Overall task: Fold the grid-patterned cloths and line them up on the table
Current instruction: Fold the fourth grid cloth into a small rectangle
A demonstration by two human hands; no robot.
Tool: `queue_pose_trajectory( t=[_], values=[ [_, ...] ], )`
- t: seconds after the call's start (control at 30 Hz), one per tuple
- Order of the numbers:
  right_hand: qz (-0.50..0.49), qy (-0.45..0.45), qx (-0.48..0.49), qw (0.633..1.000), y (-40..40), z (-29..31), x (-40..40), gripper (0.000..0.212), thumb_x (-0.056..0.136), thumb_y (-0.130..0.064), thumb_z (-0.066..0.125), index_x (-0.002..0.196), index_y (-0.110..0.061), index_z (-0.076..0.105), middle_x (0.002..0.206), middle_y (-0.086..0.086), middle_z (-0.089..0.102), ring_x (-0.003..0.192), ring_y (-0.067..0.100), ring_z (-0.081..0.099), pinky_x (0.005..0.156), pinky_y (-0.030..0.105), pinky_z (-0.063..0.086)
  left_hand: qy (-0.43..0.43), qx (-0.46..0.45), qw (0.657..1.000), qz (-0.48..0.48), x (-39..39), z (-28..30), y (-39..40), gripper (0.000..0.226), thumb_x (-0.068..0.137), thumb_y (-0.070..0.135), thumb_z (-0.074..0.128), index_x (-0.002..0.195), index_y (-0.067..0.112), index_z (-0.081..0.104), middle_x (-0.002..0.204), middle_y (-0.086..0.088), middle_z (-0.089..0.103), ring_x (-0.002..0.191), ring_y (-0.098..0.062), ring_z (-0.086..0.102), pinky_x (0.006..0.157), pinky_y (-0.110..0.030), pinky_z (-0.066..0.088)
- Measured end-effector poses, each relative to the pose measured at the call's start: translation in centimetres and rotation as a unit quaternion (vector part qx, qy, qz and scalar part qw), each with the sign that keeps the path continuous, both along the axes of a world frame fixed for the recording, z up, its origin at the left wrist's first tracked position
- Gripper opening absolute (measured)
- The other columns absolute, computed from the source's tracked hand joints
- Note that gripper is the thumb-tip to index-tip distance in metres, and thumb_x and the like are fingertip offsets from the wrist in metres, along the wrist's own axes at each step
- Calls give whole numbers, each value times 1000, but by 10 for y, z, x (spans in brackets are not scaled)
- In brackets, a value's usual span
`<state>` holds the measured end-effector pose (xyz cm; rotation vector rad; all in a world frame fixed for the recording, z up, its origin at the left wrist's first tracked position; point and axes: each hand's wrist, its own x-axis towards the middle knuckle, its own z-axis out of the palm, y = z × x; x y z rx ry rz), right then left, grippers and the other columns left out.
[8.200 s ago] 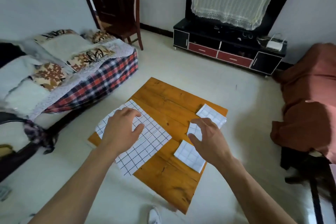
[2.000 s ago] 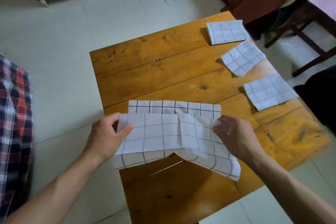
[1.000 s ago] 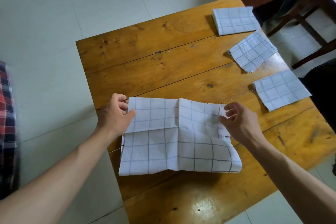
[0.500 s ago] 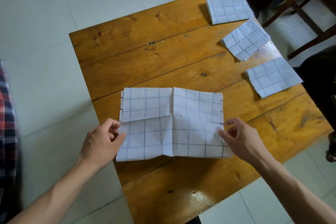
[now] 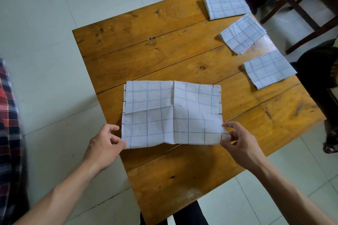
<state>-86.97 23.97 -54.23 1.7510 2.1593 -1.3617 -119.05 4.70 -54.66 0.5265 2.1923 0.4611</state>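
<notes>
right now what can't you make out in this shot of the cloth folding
- Left hand and right hand: fingertips curl at the half-folded cloth's near corners, so the grip is unclear.
- Layers in the three folded cloths: too thin to count.
- Plaid fabric at the left edge: blurred and cut off.

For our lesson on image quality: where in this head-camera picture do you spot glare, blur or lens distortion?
Head view: glare whitens the table near its front edge and beside the middle folded cloth; the plaid fabric at the left edge is smeared; floor tile lines bow outward, wide-angle distortion; the half-folded cloth is sharp.
</notes>
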Motion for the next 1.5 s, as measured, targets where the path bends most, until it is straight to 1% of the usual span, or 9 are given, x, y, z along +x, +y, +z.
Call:
queue_pose_trajectory(
  t=[0.07, 0.13, 0.3, 0.5, 0.8, 1.07, 1.3, 1.43, 1.5],
  values=[
    [0, 0, 4, 1000, -1, 0, 1, 43, 94, -13, 62, 135, -18, 47, 95, -7, 67, 83, 17, 65, 64, 26, 58, 5, 3, 1000, 4, 0, -2, -1, 40, 87, 19, 72, 122, 23, 52, 84, 6, 73, 95, -18, 64, 81, -35, 46],
    [-3, 1, 6, 1000, -2, -2, 1, 43, 95, -14, 62, 135, -19, 47, 98, -6, 67, 86, 16, 65, 68, 28, 58, 16, 15, 1000, 9, -1, -3, -3, 34, 85, 19, 73, 114, 22, 56, 93, 8, 71, 91, -17, 66, 74, -32, 47],
    [-11, 0, 2, 1000, -3, -5, 1, 43, 94, -14, 62, 134, -20, 47, 101, -4, 66, 90, 15, 63, 61, 19, 53, 60, 69, 996, 4, 1, 0, -5, 48, 79, 20, 80, 120, 20, 56, 104, 5, 63, 84, -12, 61, 63, -20, 46],
    [-17, -7, 3, 1000, -5, -8, 2, 43, 94, -13, 63, 133, -21, 48, 100, -6, 64, 88, 12, 62, 57, 17, 51, 54, 32, 998, 4, 6, 2, -2, 45, 82, 26, 76, 123, 20, 56, 89, 10, 70, 76, -8, 63, 60, -18, 42],
    [-28, -1, 16, 999, -3, -7, 1, 42, 93, -14, 63, 133, -20, 50, 100, -4, 67, 87, 15, 64, 67, 27, 57, 47, 23, 998, 24, 5, -3, 2, 40, 88, 18, 70, 125, 19, 54, 86, 5, 73, 86, -12, 64, 60, -18, 39],
    [-34, -33, -1, 999, 4, 1, 4, 50, 90, -9, 67, 135, -21, 47, 91, -3, 66, 84, 13, 63, 70, 28, 52, 62, 25, 998, 16, 0, -7, -1, 38, 90, 16, 68, 122, 22, 49, 86, 3, 72, 79, -10, 63, 54, -21, 42],
    [-39, -58, -20, 997, 2, 1, 10, 53, 90, -9, 67, 136, -21, 45, 88, 0, 66, 82, 17, 64, 73, 37, 59, 61, 23, 998, 15, 6, -9, 0, 39, 90, 15, 68, 123, 21, 49, 82, 5, 72, 80, -10, 62, 57, -20, 41],
    [-37, -61, -22, 997, 4, -2, 11, 56, 88, -8, 69, 137, -21, 44, 84, 1, 66, 78, 17, 65, 70, 34, 59, 72, 19, 997, 0, 5, -6, 2, 39, 90, 15, 68, 123, 21, 48, 83, 4, 71, 78, -11, 62, 54, -20, 40],
    [-31, -56, -35, 997, 5, -3, 10, 59, 87, -10, 72, 137, -20, 43, 81, 2, 66, 74, 17, 65, 63, 24, 56, 62, 2, 998, -10, 3, -6, 2, 42, 90, 17, 68, 125, 21, 47, 85, 4, 71, 81, -12, 62, 55, -21, 41]
  ],
)
